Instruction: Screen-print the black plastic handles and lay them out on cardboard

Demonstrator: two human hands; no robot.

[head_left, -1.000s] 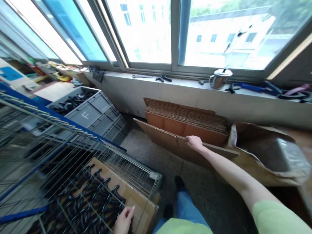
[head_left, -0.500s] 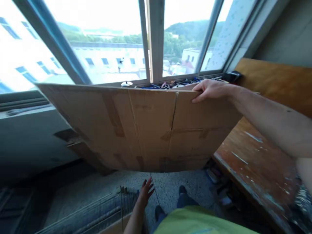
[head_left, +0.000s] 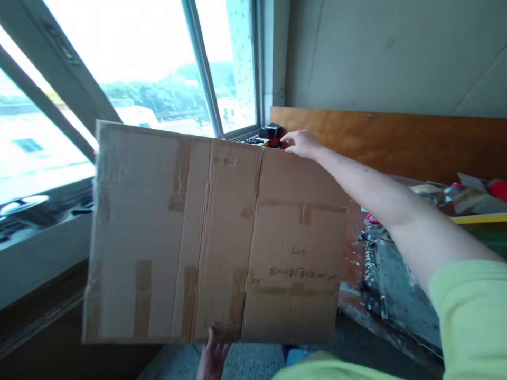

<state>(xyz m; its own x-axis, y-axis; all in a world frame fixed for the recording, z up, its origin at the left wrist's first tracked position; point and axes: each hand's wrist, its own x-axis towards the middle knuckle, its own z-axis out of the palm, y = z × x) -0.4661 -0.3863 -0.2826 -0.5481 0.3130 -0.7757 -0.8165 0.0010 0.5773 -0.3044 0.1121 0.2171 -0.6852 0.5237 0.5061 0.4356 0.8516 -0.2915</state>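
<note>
Handling a probably light, crease-prone cardboard sheet (head_left: 225,237), you're holding it upright before you by its edges, the safest hold, right hand (head_left: 301,144) pinching the top, left hand (head_left: 214,354) touching the bottom, its grip unclear.

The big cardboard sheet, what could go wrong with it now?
The cardboard sheet could fold along its creases if the right hand at its top edge and the left hand at its bottom push together. It hides much of the floor, so tripping is possible. Its side might bump the bench.
</note>
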